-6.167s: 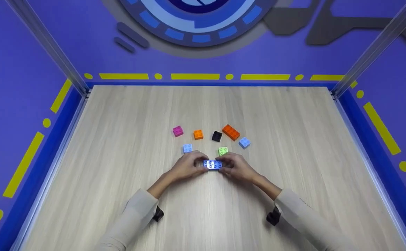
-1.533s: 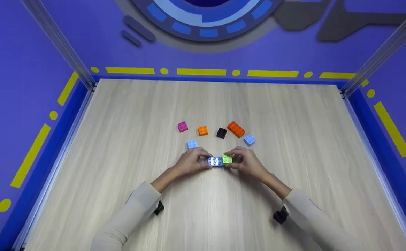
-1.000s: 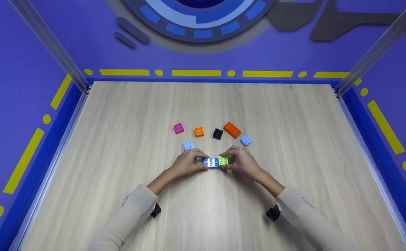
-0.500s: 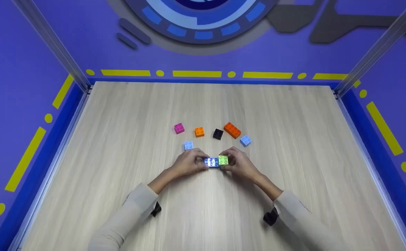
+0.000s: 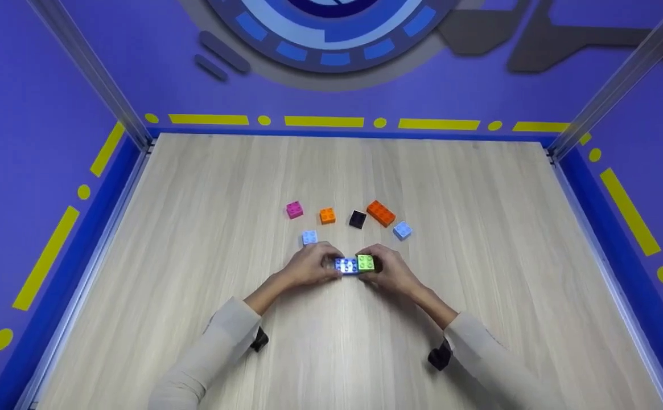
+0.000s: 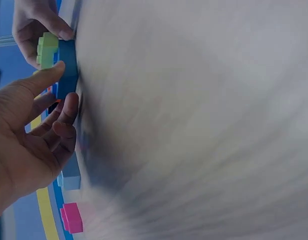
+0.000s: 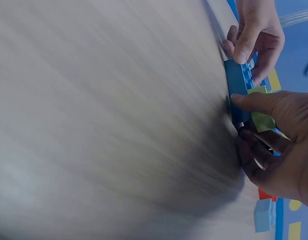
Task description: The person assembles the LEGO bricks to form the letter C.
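Note:
A long blue toy brick (image 5: 346, 266) lies near the middle of the table with its studs up. A lime green square brick (image 5: 366, 262) sits on the studs at its right end. My left hand (image 5: 312, 265) pinches the blue brick's left end between thumb and fingers. At the other end, my right hand (image 5: 391, 270) grips the blue brick below the green one. In the right wrist view, the right thumb presses the blue brick's (image 7: 236, 80) near side, and the green brick (image 7: 262, 120) is partly behind that hand.
Behind the hands lie a magenta brick (image 5: 294, 209), an orange brick (image 5: 327, 216), a black brick (image 5: 357, 219), a long red-orange brick (image 5: 381, 213) and two light blue bricks, one left (image 5: 309, 237) and one right (image 5: 402, 230). Blue-purple walls (image 5: 331, 102) enclose the wooden table (image 5: 223, 193).
The green brick has gone from the table behind the blue brick onto its right end. My right hand has shifted its fingers from the green brick down to the blue one.

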The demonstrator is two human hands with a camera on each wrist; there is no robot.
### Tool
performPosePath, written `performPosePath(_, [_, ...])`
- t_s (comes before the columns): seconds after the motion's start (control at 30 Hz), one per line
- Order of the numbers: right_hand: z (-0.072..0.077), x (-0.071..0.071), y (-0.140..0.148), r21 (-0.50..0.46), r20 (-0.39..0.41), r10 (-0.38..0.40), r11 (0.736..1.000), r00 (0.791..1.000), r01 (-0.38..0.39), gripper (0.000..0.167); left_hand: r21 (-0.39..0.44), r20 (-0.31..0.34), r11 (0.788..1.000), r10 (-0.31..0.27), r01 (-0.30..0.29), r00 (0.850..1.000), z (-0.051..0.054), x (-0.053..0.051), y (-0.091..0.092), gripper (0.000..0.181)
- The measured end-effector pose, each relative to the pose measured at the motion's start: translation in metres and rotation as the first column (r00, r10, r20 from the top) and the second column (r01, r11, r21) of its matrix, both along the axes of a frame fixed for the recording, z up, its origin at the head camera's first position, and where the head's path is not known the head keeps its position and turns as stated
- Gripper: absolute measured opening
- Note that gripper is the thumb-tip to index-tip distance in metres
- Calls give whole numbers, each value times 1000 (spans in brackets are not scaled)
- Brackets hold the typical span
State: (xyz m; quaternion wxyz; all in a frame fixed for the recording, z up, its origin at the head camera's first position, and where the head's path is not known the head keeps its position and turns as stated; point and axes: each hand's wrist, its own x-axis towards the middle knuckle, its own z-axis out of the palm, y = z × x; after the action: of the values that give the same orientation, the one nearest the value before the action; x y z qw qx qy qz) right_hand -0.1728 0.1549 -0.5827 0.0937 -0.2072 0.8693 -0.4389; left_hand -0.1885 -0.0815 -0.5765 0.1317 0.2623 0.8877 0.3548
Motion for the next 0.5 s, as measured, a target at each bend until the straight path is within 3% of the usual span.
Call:
performPosePath(0.27, [-4, -3, 1, -24, 15, -21, 999, 1000, 22, 40, -20, -5, 999, -51, 51, 999, 7, -7, -1, 38])
performPosePath(0.5, [-7, -4, 2, -17, 30, -30, 999, 999, 31, 41, 99, 20, 995, -16, 14, 1000, 13, -26, 1, 34])
